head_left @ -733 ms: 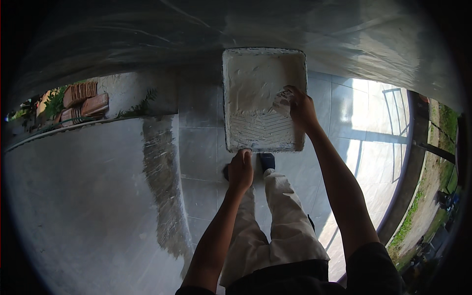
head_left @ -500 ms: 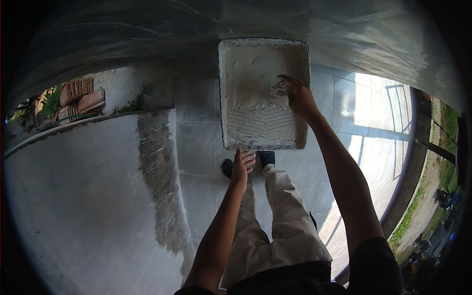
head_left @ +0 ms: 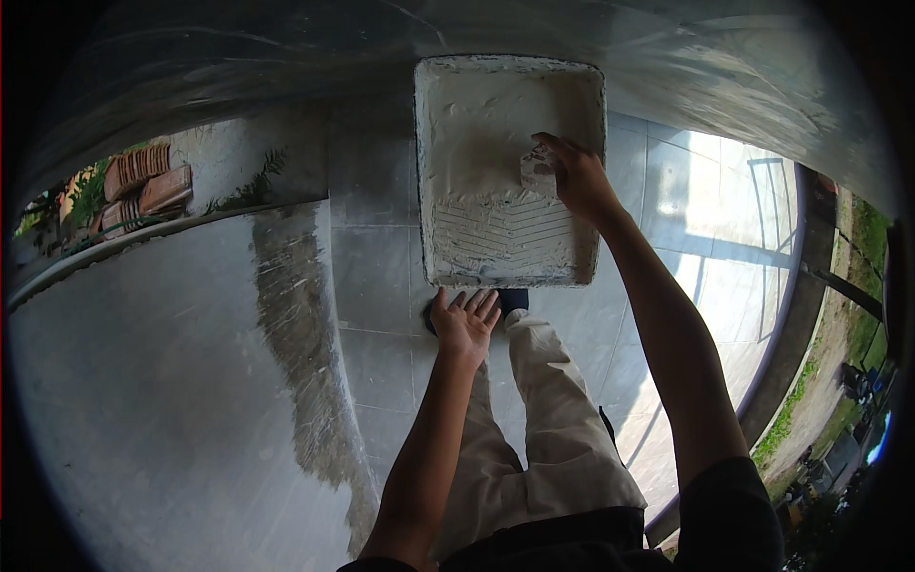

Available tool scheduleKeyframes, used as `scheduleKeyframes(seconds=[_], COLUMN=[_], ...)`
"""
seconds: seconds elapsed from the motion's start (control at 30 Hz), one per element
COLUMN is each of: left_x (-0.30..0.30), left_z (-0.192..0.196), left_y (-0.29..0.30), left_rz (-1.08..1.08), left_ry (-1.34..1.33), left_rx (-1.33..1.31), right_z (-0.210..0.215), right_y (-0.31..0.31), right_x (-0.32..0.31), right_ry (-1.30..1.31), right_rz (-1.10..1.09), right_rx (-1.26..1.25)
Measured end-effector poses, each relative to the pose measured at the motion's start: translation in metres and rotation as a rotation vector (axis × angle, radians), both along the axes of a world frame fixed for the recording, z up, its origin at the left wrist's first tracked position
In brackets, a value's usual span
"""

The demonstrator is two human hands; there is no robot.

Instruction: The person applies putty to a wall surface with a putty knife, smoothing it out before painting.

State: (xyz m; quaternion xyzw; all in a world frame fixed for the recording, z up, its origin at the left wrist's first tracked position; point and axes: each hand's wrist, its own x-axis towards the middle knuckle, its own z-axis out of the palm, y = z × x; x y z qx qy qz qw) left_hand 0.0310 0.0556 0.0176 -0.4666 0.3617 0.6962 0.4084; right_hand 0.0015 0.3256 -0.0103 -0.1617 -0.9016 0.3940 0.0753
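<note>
Paint tray (head_left: 448, 191), caked white, lies on the tiled floor (head_left: 372, 276) just ahead of the feet. Right hand (head_left: 575, 176) closed on a small pale block (head_left: 538, 172) in the tray's middle, above the ribbed slope. Left hand (head_left: 464, 322) open, fingers spread, at the near rim. Judgement: press the block flat, drag along the ribs, steady the rim so the tray doesn't slide

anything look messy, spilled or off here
Nothing looks spilled. The white paint tray sits flat on the tiled floor, caked with white coating. The right hand rests inside it; the left hand hovers at its near edge. A rough streak marks the wall surface.
</note>
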Motion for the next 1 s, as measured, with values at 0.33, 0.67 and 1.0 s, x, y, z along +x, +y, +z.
scheduleKeyframes(seconds=[0.33,0.67,1.0], left_x=[-0.014,-0.013,-0.014], left_z=[0.005,0.001,-0.005], left_y=[0.010,0.007,0.004], left_rz=[0.130,0.149,0.143], left_ry=[-0.049,-0.038,-0.040], left_rx=[0.005,0.047,0.030], right_z=[-0.009,-0.011,0.011], right_y=[0.007,-0.029,-0.025], right_x=[-0.002,0.019,-0.038], right_ry=[-0.078,-0.054,0.022], right_rz=[-0.014,0.030,0.158], right_rx=[-0.088,-0.121,-0.083])
